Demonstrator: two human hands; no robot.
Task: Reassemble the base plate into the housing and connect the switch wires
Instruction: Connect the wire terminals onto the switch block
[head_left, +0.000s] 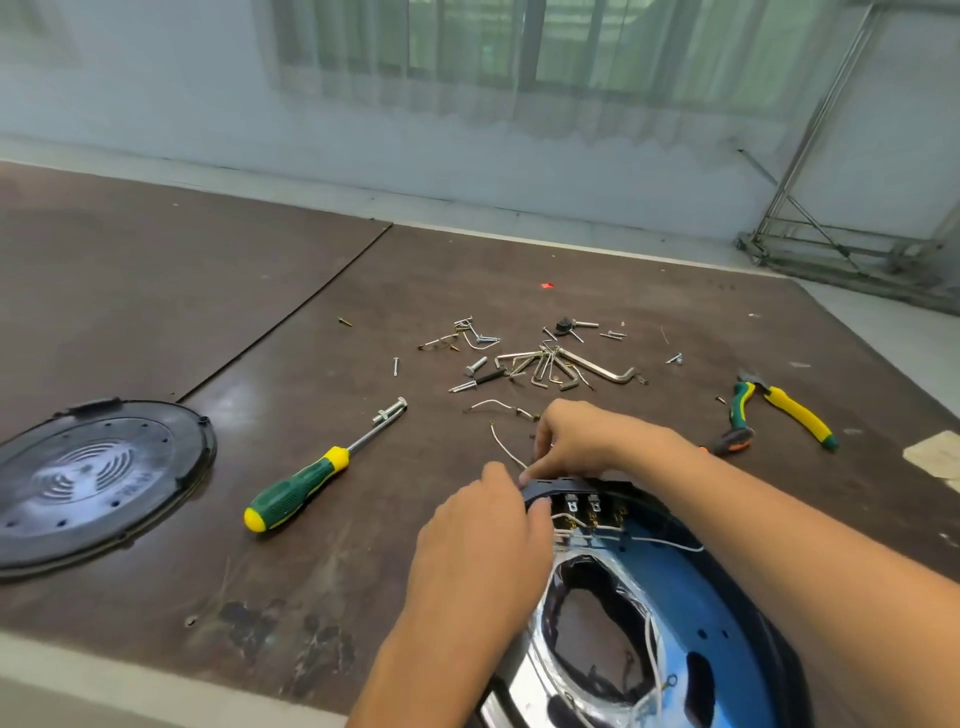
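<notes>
The housing (737, 613) lies at the lower right, open side up, blue and shiny metal inside with a black rim. At its far edge sits the black switch block (582, 499) with metal terminals and thin white wires (670, 543). My left hand (483, 551) grips the block's left end, fingers curled over the rim. My right hand (571, 441) pinches a white wire (506, 449) at the block's top edge. The round black base plate (88, 483) lies flat on the table at the far left, apart from the housing.
A green and yellow screwdriver (301, 488) lies left of my hands. Loose screws, bolts and hex keys (545, 358) are scattered beyond them. Yellow and green pliers (779, 405) lie at the right. Another loose wire (498, 405) rests near the screws. The brown table (208, 291) has a board seam.
</notes>
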